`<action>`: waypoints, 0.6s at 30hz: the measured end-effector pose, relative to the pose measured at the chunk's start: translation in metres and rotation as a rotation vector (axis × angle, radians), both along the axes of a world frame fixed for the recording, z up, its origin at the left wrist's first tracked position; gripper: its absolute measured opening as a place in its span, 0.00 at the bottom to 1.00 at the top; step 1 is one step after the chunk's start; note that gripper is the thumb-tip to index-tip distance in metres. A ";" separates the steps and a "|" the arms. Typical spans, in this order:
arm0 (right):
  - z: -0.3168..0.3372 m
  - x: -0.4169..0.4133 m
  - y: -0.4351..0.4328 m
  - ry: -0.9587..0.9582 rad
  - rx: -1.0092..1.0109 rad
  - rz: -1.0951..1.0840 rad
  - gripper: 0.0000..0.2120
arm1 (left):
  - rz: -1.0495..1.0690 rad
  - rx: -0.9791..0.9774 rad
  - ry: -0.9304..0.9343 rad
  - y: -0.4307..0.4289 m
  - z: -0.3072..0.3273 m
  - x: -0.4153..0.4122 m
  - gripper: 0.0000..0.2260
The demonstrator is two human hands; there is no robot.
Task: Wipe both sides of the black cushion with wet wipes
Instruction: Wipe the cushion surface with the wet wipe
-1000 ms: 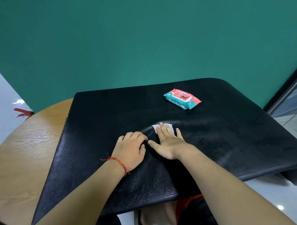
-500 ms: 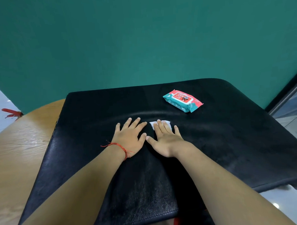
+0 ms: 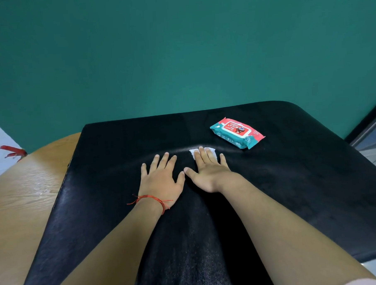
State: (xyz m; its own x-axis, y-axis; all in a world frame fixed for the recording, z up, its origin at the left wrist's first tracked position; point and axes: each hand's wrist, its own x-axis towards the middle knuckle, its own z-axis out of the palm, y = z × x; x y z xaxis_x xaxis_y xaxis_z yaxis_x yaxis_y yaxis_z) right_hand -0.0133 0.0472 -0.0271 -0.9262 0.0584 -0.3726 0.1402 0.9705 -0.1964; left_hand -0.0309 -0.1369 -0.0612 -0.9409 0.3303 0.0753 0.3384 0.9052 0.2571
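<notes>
Right hand (image 3: 208, 173) is lying flat with straight fingers, pressing a small folded white wet wipe (image 3: 192, 153) onto the wide black leather-like cushion (image 3: 292, 181), which is lying across a round wooden table (image 3: 23, 192). Left hand (image 3: 160, 178) is resting flat and spread just beside it, holding nothing. A faint damp arc is showing across the middle, so the upper face seems only partly wiped; the far strip around the teal-and-red wipes pack (image 3: 237, 132) and the underside are probably waiting.

Matt, leathery black cushion (image 3: 292, 181); grained wooden table (image 3: 24, 203); glossy plastic wipes pack (image 3: 237, 132).
</notes>
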 end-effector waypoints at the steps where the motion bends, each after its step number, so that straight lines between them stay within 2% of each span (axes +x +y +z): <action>1: -0.001 -0.003 0.000 -0.001 0.005 0.003 0.41 | 0.001 0.007 0.004 0.000 0.000 0.000 0.30; 18: 0.000 -0.071 0.005 -0.004 0.012 0.008 0.42 | 0.011 0.055 0.044 0.000 -0.002 0.001 0.29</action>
State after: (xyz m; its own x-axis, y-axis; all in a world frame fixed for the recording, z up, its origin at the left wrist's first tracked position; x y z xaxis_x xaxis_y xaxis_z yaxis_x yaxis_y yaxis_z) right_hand -0.0839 0.0519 -0.0272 -0.9251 0.0559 -0.3755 0.1335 0.9739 -0.1838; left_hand -0.0304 -0.1368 -0.0628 -0.9397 0.3141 0.1350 0.3406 0.8938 0.2916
